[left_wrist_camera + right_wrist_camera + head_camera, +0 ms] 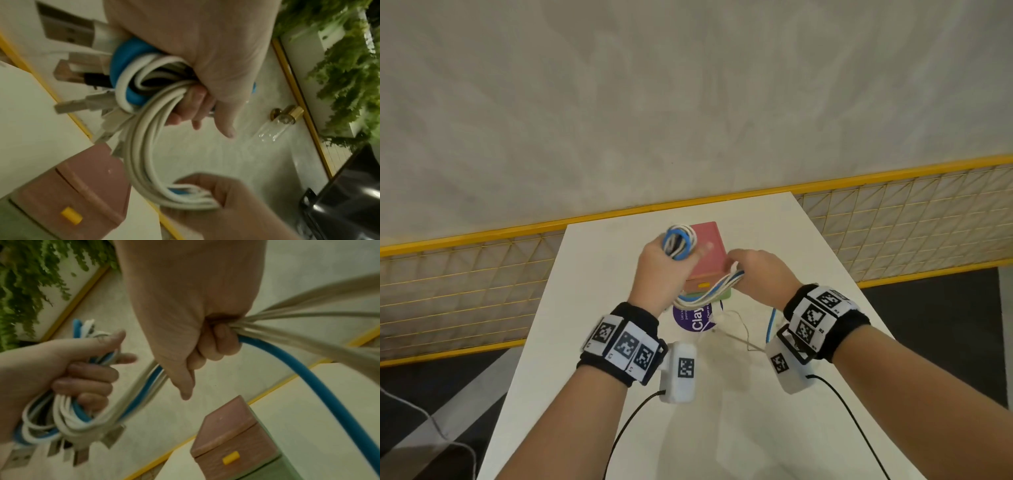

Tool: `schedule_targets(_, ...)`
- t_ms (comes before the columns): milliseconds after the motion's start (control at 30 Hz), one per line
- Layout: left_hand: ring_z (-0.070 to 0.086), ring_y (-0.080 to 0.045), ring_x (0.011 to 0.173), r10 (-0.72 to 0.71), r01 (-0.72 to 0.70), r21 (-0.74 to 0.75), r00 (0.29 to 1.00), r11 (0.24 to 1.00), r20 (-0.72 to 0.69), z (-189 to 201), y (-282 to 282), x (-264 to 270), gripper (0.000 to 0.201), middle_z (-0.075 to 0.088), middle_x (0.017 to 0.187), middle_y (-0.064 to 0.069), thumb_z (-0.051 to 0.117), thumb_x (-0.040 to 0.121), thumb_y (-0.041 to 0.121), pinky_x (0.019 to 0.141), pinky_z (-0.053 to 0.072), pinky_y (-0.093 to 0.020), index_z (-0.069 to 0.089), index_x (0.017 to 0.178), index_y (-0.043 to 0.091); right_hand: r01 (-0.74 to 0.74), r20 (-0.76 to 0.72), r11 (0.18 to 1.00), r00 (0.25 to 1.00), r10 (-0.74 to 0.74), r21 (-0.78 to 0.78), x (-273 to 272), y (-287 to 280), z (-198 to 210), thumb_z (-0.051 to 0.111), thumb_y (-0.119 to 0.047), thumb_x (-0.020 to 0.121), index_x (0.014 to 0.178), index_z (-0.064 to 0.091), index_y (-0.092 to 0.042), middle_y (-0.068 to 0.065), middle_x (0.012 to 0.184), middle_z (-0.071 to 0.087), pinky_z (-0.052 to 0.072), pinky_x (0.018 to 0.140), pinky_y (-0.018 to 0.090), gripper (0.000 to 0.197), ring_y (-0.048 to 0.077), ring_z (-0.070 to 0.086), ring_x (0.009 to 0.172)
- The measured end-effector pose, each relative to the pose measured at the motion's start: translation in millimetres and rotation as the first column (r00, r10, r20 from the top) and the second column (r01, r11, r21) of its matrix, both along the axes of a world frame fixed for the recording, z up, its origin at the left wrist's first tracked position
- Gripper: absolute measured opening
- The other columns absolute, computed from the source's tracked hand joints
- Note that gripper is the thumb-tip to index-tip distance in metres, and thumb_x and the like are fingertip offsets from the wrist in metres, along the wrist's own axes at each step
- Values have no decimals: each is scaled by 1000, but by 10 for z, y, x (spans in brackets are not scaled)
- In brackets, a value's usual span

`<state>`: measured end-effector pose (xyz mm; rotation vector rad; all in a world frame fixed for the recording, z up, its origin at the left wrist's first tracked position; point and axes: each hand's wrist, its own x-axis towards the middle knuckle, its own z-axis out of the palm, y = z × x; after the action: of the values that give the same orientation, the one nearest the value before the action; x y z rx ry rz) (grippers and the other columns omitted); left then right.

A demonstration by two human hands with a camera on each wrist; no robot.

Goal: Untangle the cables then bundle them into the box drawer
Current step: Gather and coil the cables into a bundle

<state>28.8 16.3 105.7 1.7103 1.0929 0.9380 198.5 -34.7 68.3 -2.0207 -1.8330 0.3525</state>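
Above the shut pink box drawer, both hands, left and right, fisted round cables.

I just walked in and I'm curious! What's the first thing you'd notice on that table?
First, the thick bunch of white and blue cables, coiled in the left hand above the white table. The loose strands run across to the right hand, which grips them in a fist. Just behind the hands stands a small pink box drawer with a yellow handle, stacked on a green one.
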Motion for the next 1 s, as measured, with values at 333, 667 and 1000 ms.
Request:
schedule_targets(333,64,-17,79,-325,276,-227,920,934,-218,-142,-48,60,39,69,93,-20,79,74,23,80,54,-44,63,103,2,-169,-377,981,906,193,97,25,-36,272,64,9,70,135,36,-23,-5,69,52,42,56,17,78,5,50,60)
schedule_targets(667,46,-16,43,-207,206,-280,978,938,27,-110,35,-29,39,48,49,-4,62,92,35,61,49,-32,49,63,13,-63,-535,994,839,103,92,97,-237,-141,41,-21,100,101,51,-4,11,83,61,47,86,54,19,27,59,81)
schedule_targets(1000,69,-16,73,-186,174,-359,983,917,2,-120,-56,138,65,72,82,-11,57,64,73,67,54,-22,66,87,13,-194,-276,969,933,229,151,-367,-127,-68,30,-21,98,130,34,-12,18,91,66,54,71,50,34,32,64,75)
